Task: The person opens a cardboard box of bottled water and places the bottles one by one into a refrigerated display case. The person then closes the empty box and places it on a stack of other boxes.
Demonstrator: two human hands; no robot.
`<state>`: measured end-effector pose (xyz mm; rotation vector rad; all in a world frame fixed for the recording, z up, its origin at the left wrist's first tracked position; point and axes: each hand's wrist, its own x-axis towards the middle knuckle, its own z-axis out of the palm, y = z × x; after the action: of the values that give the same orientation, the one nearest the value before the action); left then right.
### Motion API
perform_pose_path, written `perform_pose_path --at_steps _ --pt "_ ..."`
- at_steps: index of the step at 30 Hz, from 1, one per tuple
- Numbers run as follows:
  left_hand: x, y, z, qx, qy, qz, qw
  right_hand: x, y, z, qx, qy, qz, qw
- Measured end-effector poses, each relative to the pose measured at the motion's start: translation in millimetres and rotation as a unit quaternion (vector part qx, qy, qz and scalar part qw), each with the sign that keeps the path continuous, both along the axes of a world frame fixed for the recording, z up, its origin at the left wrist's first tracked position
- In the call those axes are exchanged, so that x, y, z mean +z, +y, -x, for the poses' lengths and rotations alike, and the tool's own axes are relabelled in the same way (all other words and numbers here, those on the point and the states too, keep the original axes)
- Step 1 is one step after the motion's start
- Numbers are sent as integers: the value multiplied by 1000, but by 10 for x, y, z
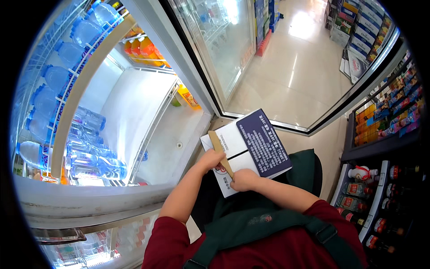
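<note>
A white and dark-blue cardboard carton, printed with writing, rests tilted at my lap with its seam side up. A tan strip, tape or card, lies across its near-left end. My left hand is closed around the middle of this strip, its fingertips partly hidden. My right hand pinches the strip's lower end, the fist resting against the carton's top. The flaps along the dark seam look closed.
To the left, an open display fridge holds water bottles lying on a wire shelf and orange drinks farther back. A glass door stands open ahead. Shelves of bottles line the right.
</note>
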<state>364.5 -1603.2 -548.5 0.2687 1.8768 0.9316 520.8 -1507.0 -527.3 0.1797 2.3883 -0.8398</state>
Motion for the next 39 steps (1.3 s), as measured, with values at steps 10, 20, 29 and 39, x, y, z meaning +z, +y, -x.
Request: perform_pose_path --at_steps 10,20,29,39 --pt "-297 -499 -232 236 -132 -276 923 50 -230 0 10 48 70 996" --pt "-382 -867 -203 249 -164 -366 882 15 -174 96 59 67 233 968" --pt "-327 -1625 -421 347 -161 -334 861 75 -835 146 205 135 260 934" --pt "-97 -1656 -203 169 59 116 977 -130 871 127 -136 224 -211 942"
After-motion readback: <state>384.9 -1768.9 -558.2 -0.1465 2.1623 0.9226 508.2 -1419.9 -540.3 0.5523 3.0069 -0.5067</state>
